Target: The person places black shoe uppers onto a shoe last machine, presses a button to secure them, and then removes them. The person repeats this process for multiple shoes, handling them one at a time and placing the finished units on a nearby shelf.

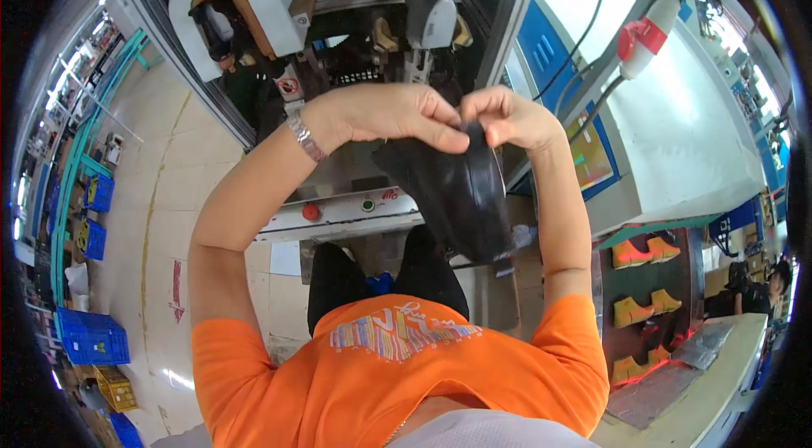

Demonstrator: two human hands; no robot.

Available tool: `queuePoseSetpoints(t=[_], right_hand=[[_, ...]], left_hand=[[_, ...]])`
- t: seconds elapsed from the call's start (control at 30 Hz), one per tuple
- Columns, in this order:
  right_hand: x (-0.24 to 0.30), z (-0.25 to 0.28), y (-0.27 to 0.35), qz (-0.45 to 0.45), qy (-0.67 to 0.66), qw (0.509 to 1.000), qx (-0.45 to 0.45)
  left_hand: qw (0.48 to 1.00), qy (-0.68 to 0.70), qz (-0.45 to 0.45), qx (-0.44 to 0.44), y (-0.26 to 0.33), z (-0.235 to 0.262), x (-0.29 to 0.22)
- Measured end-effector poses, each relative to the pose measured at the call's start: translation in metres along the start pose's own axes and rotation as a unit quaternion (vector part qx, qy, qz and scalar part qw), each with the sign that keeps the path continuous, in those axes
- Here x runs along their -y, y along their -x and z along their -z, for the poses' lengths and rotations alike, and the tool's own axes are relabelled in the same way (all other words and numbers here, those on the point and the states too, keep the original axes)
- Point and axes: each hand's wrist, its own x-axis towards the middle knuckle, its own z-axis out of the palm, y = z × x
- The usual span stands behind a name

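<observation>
A black leather shoe upper (463,204) hangs in front of me, its broad end downward and to the right. My left hand (397,115) pinches its top edge between thumb and fingers. Close beside it, my right hand (514,120) grips the same edge, with the fingertips of both hands almost touching. The fingers hide part of that edge. Behind my hands stands a machine with a white rounded head (247,4) on the left and a grey form (431,6) on the right.
A panel (338,217) with a red button (311,212) and a green button (368,206) runs below the machine. To my right are a white cabinet (677,135) and a rack of yellow shoes (633,311). Blue crates (91,336) stand far left.
</observation>
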Motion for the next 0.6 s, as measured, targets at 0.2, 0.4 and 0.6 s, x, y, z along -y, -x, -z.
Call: queuePoseSetpoints(t=[0.2, 0.4, 0.6], right_hand=[[0.024, -0.023, -0.001, -0.069, -0.028, 0.994, 0.075], [0.036, -0.044, 0.001, -0.02, -0.003, 0.996, 0.086], [0.047, -0.015, 0.014, 0.078, -0.046, 0.995, -0.029]], left_hand=[[0.997, -0.049, 0.008, -0.067, 0.023, -0.024, -0.017], [0.997, -0.072, -0.007, 0.027, 0.057, -0.016, -0.043], [0.988, -0.065, -0.13, -0.06, 0.077, 0.031, -0.037]])
